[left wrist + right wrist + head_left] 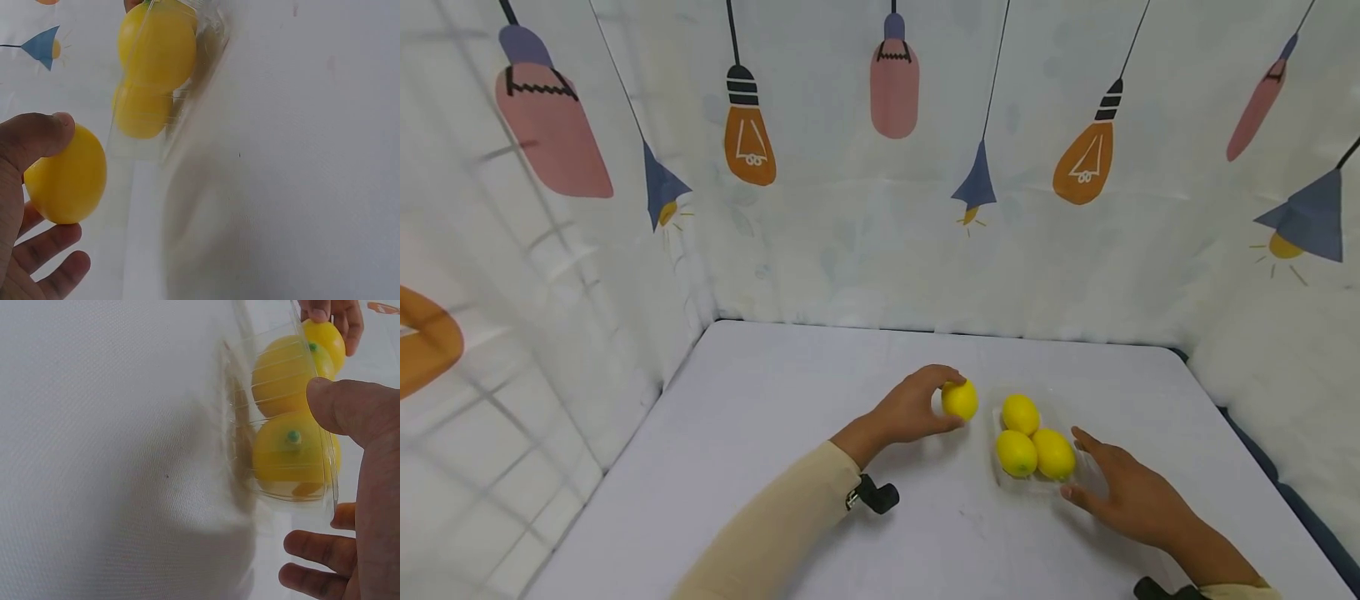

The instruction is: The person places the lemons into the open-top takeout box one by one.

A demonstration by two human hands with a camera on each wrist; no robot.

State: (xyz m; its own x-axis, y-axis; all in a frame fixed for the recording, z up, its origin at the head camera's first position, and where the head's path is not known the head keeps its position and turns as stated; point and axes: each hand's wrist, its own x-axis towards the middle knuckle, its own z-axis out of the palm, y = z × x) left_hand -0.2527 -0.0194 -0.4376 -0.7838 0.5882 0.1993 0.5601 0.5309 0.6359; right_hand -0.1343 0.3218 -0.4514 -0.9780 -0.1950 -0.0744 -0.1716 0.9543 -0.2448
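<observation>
Lemons and a clear tray on a white tabletop [760, 433], one fruit in hand beside the tray.

Tabletop first: it is backed by a curtain [865, 250] printed with hanging bulbs and lamps. The clear plastic tray [1009, 483] sits right of centre and holds three lemons [1021, 414]. The right hand [1123, 492] lies at the tray's near right side with its fingers spread and fairly straight, its grip open; the fingertips seem to touch the tray's edge, though the clear plastic makes that hard to tell. The left hand [910, 408] is just left of the tray, its grip closed round a fourth lemon [959, 400], thumb over the top and fingers curled beneath, the fruit just beside the tray's left rim.
</observation>
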